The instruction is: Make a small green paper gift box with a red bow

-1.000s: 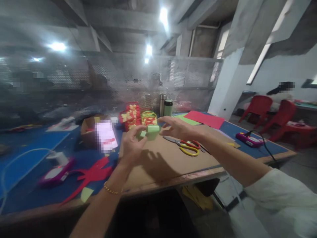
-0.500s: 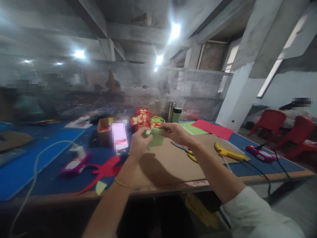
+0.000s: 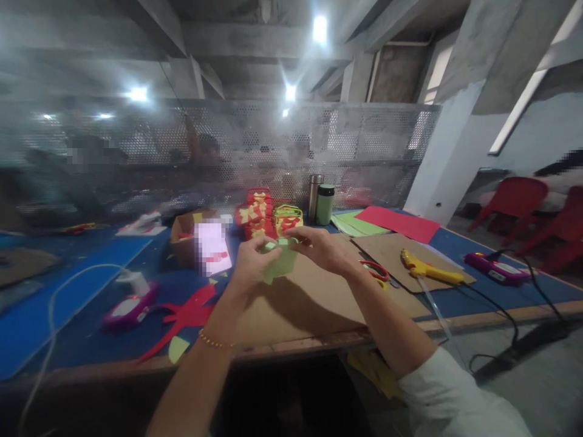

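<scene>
The counter (image 3: 296, 351) has a wooden front edge and a blue mat surface. A large brown cardboard sheet (image 3: 296, 306) lies at the front centre. Right of it, a smaller brown cardboard sheet (image 3: 392, 252) carries a yellow glue gun (image 3: 428, 271), with red-handled scissors (image 3: 376, 270) between the two sheets. A purple device with a black cable (image 3: 494, 269) sits near the right. At the rear stand a steel flask (image 3: 314, 197), a green cup (image 3: 325, 205) and a stack of red and yellow paper boxes (image 3: 255, 213). A red paper cut-out (image 3: 186, 315) lies front left.
</scene>
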Available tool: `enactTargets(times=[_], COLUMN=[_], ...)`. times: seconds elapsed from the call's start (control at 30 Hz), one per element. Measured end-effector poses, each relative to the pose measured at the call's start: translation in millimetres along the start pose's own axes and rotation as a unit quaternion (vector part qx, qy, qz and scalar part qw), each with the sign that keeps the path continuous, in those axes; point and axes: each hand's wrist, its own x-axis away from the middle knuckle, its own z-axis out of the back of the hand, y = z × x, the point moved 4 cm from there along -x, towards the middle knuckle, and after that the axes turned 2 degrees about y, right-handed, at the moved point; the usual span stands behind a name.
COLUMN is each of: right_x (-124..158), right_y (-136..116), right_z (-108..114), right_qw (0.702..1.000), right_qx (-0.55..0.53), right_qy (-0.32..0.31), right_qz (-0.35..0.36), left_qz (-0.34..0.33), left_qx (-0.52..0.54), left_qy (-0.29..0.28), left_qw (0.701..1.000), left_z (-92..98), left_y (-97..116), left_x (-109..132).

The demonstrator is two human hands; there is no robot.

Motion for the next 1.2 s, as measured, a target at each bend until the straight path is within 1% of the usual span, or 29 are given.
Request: enactTargets(times=[0.07,0.2,0.27,0.33,0.4,0.5,0.63,0.73,0.9,1.1,1.2], right_x=[3,13,17,21,24,25,25,25,25,28,28], right_y=[0,0,1,1,0,0,2,3,2,-5,-4], right_z=[-2,-3,-5,-6,-7,-6,-8,-10,-12,-13,-14], right_qw=[0.999,0.983,0.975,0.971,0.971,0.977,0.982,0.984,0.984,0.978,0.978], right_qx=[-0.005,0.03,0.051,0.066,0.073,0.062,0.047,0.047,0.043,0.063,0.071], right_qy=[0.027,0.118,0.136,0.137,0.133,0.118,0.107,0.101,0.099,0.116,0.108], right_qz=[0.046,0.139,0.167,0.184,0.187,0.169,0.148,0.143,0.143,0.162,0.161], left_qz=[0.002,0.009,0.014,0.014,0.019,0.031,0.02,0.013,0.027,0.006,-0.012], left_qx=[-0.009,-0.019,-0.019,-0.017,-0.015,-0.001,0.022,0.042,0.077,0.065,0.051], left_qy=[0.006,0.03,0.036,0.037,0.032,0.019,0.009,0.001,-0.025,-0.022,-0.023], left_qw=[1.0,0.999,0.999,0.999,0.999,0.999,1.0,0.999,0.996,0.998,0.998], left_z=[1.5,6.5,7.6,7.0,4.8,0.1,-3.9,-5.2,-7.1,-6.7,-7.3], left_y=[0,1,2,3,3,2,3,5,7,8,8], left_x=[0,0,0,2,3,4,6,7,8,10,10])
